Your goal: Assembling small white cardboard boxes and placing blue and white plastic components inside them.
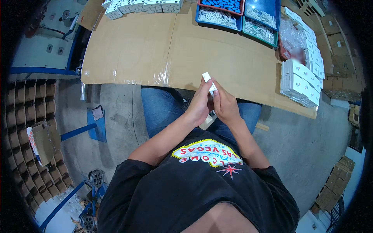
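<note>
Both hands raised together over lap, just below near edge of cardboard-covered table (155,50). Small white box (208,80) gripped between left hand (200,104) and right hand (224,105), fingers closed around lower part. Box narrow, oblong, plain white, tilted, upper end sticking out above fingertips. Stacked white boxes (301,83) seen at table's right edge; blue trays (241,15) of small white parts at far side.
</note>
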Motion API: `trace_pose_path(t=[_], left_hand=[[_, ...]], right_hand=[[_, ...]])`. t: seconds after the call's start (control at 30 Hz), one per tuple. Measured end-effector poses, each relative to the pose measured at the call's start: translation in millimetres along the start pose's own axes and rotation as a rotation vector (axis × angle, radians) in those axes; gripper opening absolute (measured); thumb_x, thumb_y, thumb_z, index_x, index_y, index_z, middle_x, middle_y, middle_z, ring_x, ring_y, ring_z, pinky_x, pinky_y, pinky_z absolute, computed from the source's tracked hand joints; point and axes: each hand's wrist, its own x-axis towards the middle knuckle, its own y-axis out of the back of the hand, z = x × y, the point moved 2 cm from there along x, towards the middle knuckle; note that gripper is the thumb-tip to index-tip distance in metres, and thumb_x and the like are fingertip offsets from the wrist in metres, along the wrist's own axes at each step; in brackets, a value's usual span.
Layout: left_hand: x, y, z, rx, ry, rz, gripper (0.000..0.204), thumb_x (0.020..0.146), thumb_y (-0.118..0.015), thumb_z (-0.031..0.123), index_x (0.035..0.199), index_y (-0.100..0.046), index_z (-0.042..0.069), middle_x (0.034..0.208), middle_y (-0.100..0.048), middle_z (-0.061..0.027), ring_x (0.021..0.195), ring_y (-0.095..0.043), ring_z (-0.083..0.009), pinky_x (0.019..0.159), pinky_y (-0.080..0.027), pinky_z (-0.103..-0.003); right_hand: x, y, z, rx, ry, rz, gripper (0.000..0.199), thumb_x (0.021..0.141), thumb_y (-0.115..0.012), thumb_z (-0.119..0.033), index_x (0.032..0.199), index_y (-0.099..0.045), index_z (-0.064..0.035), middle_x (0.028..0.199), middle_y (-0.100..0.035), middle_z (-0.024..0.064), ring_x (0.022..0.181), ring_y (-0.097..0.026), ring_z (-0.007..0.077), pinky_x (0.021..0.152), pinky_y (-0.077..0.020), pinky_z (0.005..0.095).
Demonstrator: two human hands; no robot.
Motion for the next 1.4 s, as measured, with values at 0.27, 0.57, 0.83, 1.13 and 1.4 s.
trace_pose_path(t=[0.27,0.57,0.83,1.13,1.4], left_hand=[[2,7,-9,-0.018,0.013,-0.029,0.044,0.104,-0.053,0.052,0.131,-0.055,0.017,0.114,-0.061,-0.0030,0.108,-0.060,-0.0178,0.094,-0.049,-0.041],[-3,-1,21,-0.232,0.156,-0.101,0.044,0.102,-0.054,0.049,0.124,-0.054,0.012,0.117,-0.064,-0.0120,0.110,-0.067,-0.0298,0.100,-0.054,-0.053],[-6,2,31,-0.225,0.266,-0.123,0.056,0.099,-0.055,0.056,0.131,-0.046,0.010,0.111,-0.063,-0.0188,0.103,-0.070,-0.0313,0.092,-0.058,-0.056],[-7,-3,26,0.419,-0.433,-0.141,0.100,0.083,-0.079,0.000,0.162,-0.019,0.013,0.141,-0.051,-0.0153,0.122,-0.057,-0.0222,0.105,-0.049,-0.039],[-10,-1,21,0.555,-0.567,-0.205,0.107,0.077,-0.085,0.002,0.161,-0.019,0.002,0.157,-0.037,-0.0145,0.137,-0.048,-0.0246,0.112,-0.045,-0.041]], right_hand=[[2,15,-3,0.082,-0.056,-0.126,0.043,0.105,-0.050,-0.012,0.144,-0.051,0.0038,0.116,-0.068,0.0286,0.093,-0.070,0.0423,0.082,-0.0565,0.0458],[10,3,23,0.603,-0.273,0.046,0.038,0.110,-0.048,-0.022,0.138,-0.061,0.0003,0.114,-0.073,0.0185,0.093,-0.072,0.0219,0.081,-0.0559,0.0355],[7,21,19,0.551,-0.475,-0.026,0.032,0.109,-0.051,-0.021,0.129,-0.069,-0.0026,0.088,-0.070,0.0023,0.080,-0.062,0.0080,0.075,-0.0526,0.0260],[20,30,7,0.773,-0.416,0.019,0.043,0.107,-0.056,-0.018,0.146,-0.054,-0.0008,0.139,-0.062,0.0130,0.128,-0.059,0.0189,0.105,-0.0483,0.0335],[21,34,-15,0.629,-0.221,-0.007,0.047,0.107,-0.055,-0.020,0.150,-0.050,0.0001,0.133,-0.066,0.0150,0.121,-0.063,0.0190,0.098,-0.0509,0.0322]])
